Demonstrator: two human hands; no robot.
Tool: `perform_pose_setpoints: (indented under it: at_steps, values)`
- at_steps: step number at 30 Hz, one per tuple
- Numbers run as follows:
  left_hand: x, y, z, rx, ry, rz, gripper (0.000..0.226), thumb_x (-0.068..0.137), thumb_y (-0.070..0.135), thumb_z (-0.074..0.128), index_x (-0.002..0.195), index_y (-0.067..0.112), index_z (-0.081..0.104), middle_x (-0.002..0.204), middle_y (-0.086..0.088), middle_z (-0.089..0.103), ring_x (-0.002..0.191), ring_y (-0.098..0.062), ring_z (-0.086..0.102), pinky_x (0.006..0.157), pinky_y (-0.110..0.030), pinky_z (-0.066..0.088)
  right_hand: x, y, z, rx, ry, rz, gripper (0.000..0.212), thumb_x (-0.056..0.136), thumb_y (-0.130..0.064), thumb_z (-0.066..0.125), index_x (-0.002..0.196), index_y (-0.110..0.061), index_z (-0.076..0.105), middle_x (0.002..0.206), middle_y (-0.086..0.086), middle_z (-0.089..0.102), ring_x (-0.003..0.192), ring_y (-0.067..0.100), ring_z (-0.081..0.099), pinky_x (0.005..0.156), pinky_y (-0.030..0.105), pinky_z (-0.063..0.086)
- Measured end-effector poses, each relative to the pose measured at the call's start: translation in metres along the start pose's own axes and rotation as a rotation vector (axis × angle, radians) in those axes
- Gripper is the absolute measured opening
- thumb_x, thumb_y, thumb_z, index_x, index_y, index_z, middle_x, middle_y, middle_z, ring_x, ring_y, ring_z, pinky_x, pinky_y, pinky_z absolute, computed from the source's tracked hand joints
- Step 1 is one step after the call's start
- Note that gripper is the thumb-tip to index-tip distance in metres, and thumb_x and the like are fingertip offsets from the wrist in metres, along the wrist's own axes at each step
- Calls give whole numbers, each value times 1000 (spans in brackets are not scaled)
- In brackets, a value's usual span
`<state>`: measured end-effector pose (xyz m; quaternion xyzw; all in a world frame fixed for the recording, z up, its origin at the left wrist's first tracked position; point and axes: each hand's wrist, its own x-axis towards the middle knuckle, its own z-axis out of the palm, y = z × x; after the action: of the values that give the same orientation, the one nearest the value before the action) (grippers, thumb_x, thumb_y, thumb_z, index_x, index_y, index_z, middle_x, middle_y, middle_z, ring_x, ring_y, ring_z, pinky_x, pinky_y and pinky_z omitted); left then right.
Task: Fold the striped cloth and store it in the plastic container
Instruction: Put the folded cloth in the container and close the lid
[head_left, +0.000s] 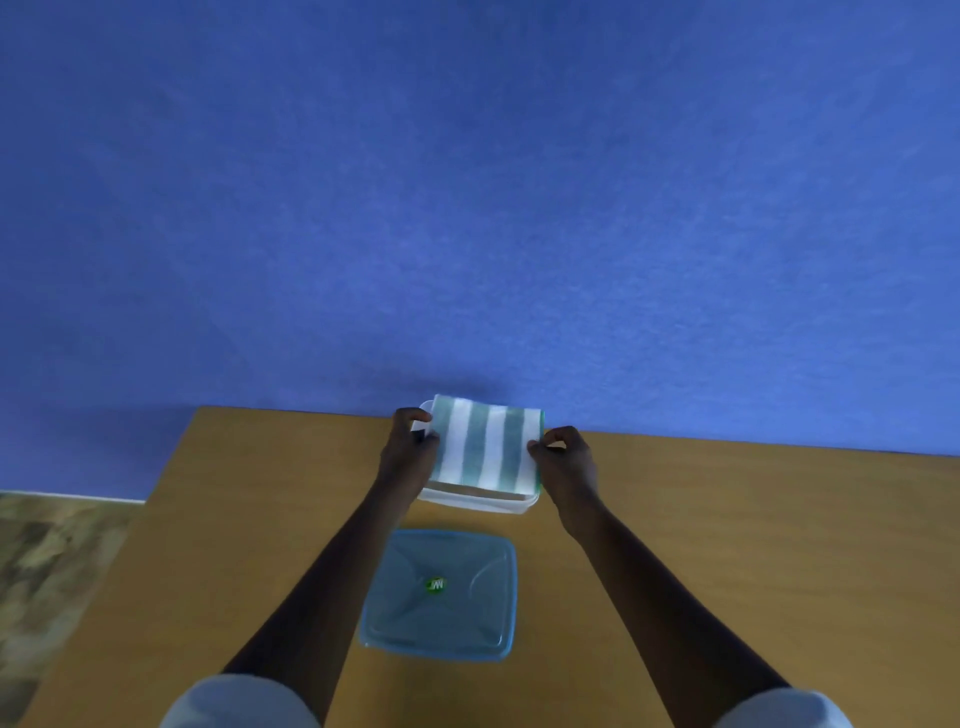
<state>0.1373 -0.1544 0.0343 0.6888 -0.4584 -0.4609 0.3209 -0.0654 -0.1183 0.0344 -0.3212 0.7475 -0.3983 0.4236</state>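
The folded cloth (485, 447), striped green and white, lies flat across the top of the clear plastic container (478, 501) at the far edge of the wooden table (727, 545). My left hand (408, 449) pinches the cloth's left edge. On the opposite side, my right hand (563, 460) grips its right edge. Most of the container is hidden under the cloth; only its near wall and a left corner show.
A blue lid (441, 592) with a green sticker lies flat on the table, nearer to me than the container and between my forearms. A blue wall (467, 208) rises right behind the table. Patterned floor (47, 582) shows to the left.
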Motion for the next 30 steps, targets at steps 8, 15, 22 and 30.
perform_pose_setpoints:
  at_steps: [8, 15, 22, 30]
  values:
    - [14, -6, -3, 308, -142, 28, 53, 83, 5, 40, 117, 36, 65, 115, -4, 63, 78, -17, 60, 48, -11, 38, 6, -9, 26, -215, -179, 9, 47, 80, -4, 50, 109, -33, 73, 95, 5, 67, 81, 23, 58, 60, 22, 41]
    - [33, -7, 10, 410, -232, -21, 61, 81, 3, 41, 137, 25, 53, 133, -11, 57, 91, -23, 64, 62, -23, 51, 16, -5, 52, -283, -226, 127, 54, 82, -3, 52, 136, -7, 57, 133, 19, 58, 121, 37, 58, 97, 38, 52]
    - [44, -17, 20, 625, -309, 34, 63, 86, 5, 50, 147, 14, 40, 144, -13, 49, 131, -31, 49, 92, -30, 45, 18, 4, 63, -431, -301, 164, 55, 85, -6, 50, 140, -4, 48, 140, 20, 49, 125, 34, 52, 92, 27, 48]
    - [37, -9, 28, 751, -255, 188, 60, 87, 4, 55, 145, 8, 40, 161, -13, 29, 138, -33, 45, 105, -39, 45, 13, 0, 66, -589, -227, -100, 58, 83, -3, 50, 141, -1, 41, 158, 19, 31, 154, 28, 16, 120, 31, 26]
